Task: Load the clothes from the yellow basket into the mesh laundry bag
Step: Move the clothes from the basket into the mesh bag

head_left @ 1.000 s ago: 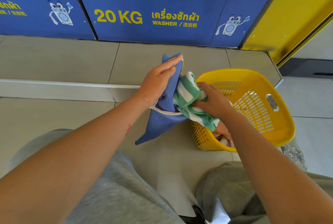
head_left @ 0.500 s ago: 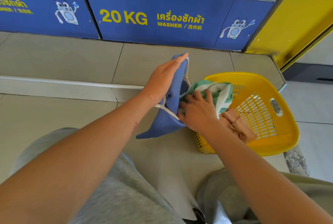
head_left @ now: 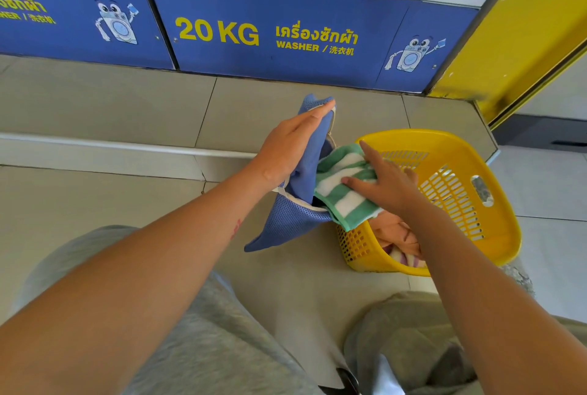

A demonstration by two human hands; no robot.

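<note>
**Pushing the stripy cloth into my blue bag**

My left hand (head_left: 287, 147) holds up the blue mesh laundry bag (head_left: 293, 217). My fingers are straight and flat along the outside of the bag's top edge. My thumb is hidden behind the bag, so I cannot tell how hard I am pinching it. The bag hangs down from my hand, and its bottom corner points at the floor (head_left: 95, 204), low and to the left. The mouth of the bag is open and faces right, toward my other hand.

My right hand (head_left: 386, 185) lies flat on a green and white striped cloth (head_left: 344, 186). My fingers are spread out and press on top of it. They are not curled around it. One end of the cloth is at the bag's mouth, touching the white rim. The other end hangs over the near left edge of the yellow basket (head_left: 476, 178).

The basket sits on the tiled floor, just right of the bag, and tips a little. Inside it, under my right arm, I see a peach cloth (head_left: 397, 236) and a bit of something pink and white below that. The rest of the basket looks bare, with slots in its wall and a handle hole on the right side.

Behind all this is a blue panel (head_left: 286, 26) with "20 KG WASHER" in yellow letters. My knees in grey shorts (head_left: 197, 331) are at the bottom.
</note>
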